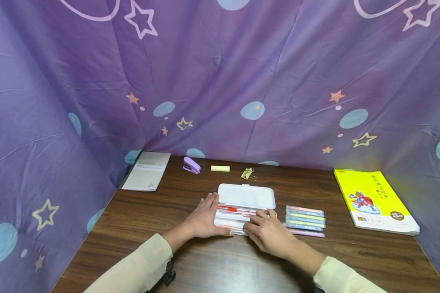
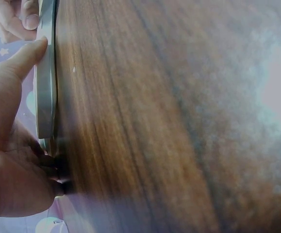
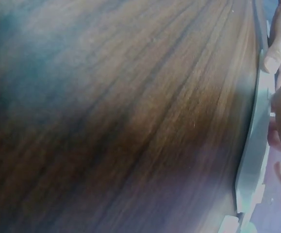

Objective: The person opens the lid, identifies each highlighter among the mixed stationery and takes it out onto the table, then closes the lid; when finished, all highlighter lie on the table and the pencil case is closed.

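A white pencil case (image 1: 246,197) lies open on the table, its lid tipped back. Inside are red-capped pens (image 1: 232,209) and thin pens near the front edge. My left hand (image 1: 206,219) braces the left end with straight fingers, its thumb (image 2: 36,51) against the front wall. My right hand (image 1: 267,232) reaches over the right part with bent fingers dipping into the case; whether they pinch a pen is hidden. Both wrist views show the case's front wall (image 3: 254,145) edge-on. Right of the case lies a row of pastel highlighters (image 1: 305,217), a pink one (image 1: 308,233) nearest me.
Behind the case are a purple stapler (image 1: 192,165), a yellow sticky-note pad (image 1: 220,168) and yellow binder clips (image 1: 247,173). A pale notebook (image 1: 146,171) lies at the back left, a yellow book (image 1: 375,201) at the right. A purple curtain (image 1: 220,81) encloses the wooden table (image 1: 212,268).
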